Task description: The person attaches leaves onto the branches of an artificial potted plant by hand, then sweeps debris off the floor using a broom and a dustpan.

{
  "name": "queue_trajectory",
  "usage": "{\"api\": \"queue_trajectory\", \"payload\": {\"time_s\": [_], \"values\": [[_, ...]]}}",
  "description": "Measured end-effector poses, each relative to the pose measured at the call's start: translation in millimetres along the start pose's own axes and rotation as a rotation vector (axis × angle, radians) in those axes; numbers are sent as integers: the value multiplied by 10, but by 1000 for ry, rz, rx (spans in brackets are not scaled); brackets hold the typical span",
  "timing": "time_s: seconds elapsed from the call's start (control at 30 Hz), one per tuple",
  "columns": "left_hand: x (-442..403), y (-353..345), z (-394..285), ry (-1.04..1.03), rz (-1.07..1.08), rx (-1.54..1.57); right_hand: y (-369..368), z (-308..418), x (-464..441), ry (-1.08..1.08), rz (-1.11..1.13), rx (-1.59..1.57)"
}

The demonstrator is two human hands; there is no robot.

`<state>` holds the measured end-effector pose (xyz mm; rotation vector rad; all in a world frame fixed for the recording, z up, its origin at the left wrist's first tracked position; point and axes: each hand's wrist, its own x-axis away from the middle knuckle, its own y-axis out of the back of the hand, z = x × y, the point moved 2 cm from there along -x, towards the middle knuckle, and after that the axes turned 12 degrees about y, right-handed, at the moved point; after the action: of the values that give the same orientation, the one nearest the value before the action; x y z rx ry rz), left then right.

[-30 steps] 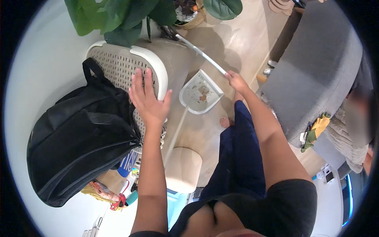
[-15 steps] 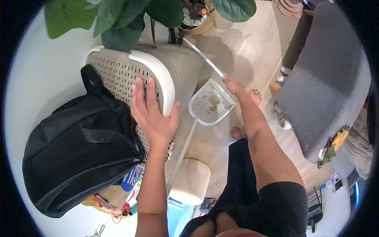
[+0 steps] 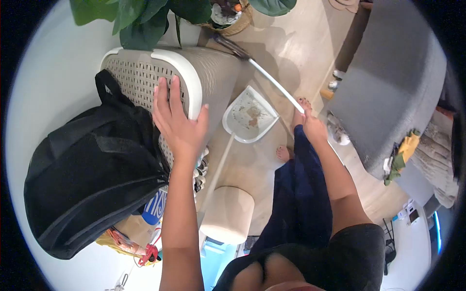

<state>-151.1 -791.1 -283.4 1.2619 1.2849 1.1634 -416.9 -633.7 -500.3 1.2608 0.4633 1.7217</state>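
Note:
My left hand lies with fingers spread against the woven-look lid of a beige hamper with a white rim, beside a black backpack. My right hand is wrapped round the white handle of a broom. Its dark bristle head reaches the floor by the hamper's far end, under the plant. Between the hamper and my feet, a white long-handled dustpan sits on the floor with brown dirt and bits in it. Neither hand touches the dustpan.
A leafy plant overhangs the hamper, near a woven pot. A grey sofa runs along the right, with a cat partly beneath its edge. A cream stool stands below the dustpan.
My right hand has moved right and down, away from the dustpan, drawing the broom with it; more of its head now shows. My left hand stays on the hamper.

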Motion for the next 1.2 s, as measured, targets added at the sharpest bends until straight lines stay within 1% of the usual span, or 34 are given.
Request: {"api": "queue_trajectory", "payload": {"time_s": [0.03, 0.17, 0.23, 0.27, 0.33, 0.37, 0.43, 0.5, 0.57, 0.63, 0.7, 0.77, 0.8, 0.83, 0.87, 0.9, 0.93, 0.97, 1.0, 1.03, 1.07, 1.1, 1.13, 1.17, 1.2], "values": [[-6, 7, -1, -5, -10, 2, 155, 16, 161, -143, 233, -32], [8, 3, -20, 10, -42, -1, 507, -27, 694, -114, 214, -6], [80, 49, -59, 11, -112, -109, 812, 103, 949, -179, 243, 16], [180, 89, -88, 18, -113, -99, 826, 73, 1048, -181, 242, 28], [432, 117, -270, -49, -135, 21, 827, -29, 1098, -96, 101, 50], [645, 137, -392, -75, -102, 181, 799, -69, 1037, -108, 144, 48], [1254, -3, -497, 11, 236, 488, 646, -179, 783, -52, 74, 105], [1913, -187, -508, 264, 528, 742, 525, -271, 384, -34, 143, 25], [2674, -627, -200, 591, 838, 1017, 367, -94, 262, -18, 135, 54], [3250, -851, 256, 938, 1006, 973, 122, 56, 443, -6, 127, 84], [3720, -958, 737, 1378, 976, 1137, -161, 90, 884, 27, 28, 18], [3691, -609, 864, 1678, 577, 1207, -260, 211, 1437, -25, 178, 61], [3730, -621, 1068, 1609, 399, 1186, -293, 200, 1638, -20, 173, 72], [3731, -589, 1206, 1537, 226, 1159, -320, 153, 1818, 29, 170, 33], [3745, -553, 1287, 1366, 102, 1158, -342, 112, 1941, 76, 166, -7], [3673, -420, 1310, 1191, -16, 1149, -305, 133, 2029, 74, 158, 3], [3618, -327, 1333, 1192, -15, 1161, -220, 183, 2104, 72, 103, -42], [3540, -238, 1342, 1087, 63, 1235, -135, 229, 2170, 68, 51, -90], [3488, -205, 1378, 979, 141, 1304, -27, 282, 2208, 63, 51, -84], [3494, -315, 1489, 1005, 261, 1286, 117, 358, 2224, 72, -1, -134], [3546, -414, 1536, 1001, 262, 1290, 267, 445, 2234, 84, -57, -184], [3546, -433, 1523, 953, 300, 1206, 412, 536, 2266, 86, -61, -181], [3530, -411, 1475, 908, 334, 1121, 546, 612, 2315, 57, -71, -202], [3528, -403, 1404, 910, 328, 1126, 613, 638, 2363, 29, -79, -222], [3461, -296, 1248, 815, 205, 1109, 622, 614, 2404, 35, -79, -217]]}}
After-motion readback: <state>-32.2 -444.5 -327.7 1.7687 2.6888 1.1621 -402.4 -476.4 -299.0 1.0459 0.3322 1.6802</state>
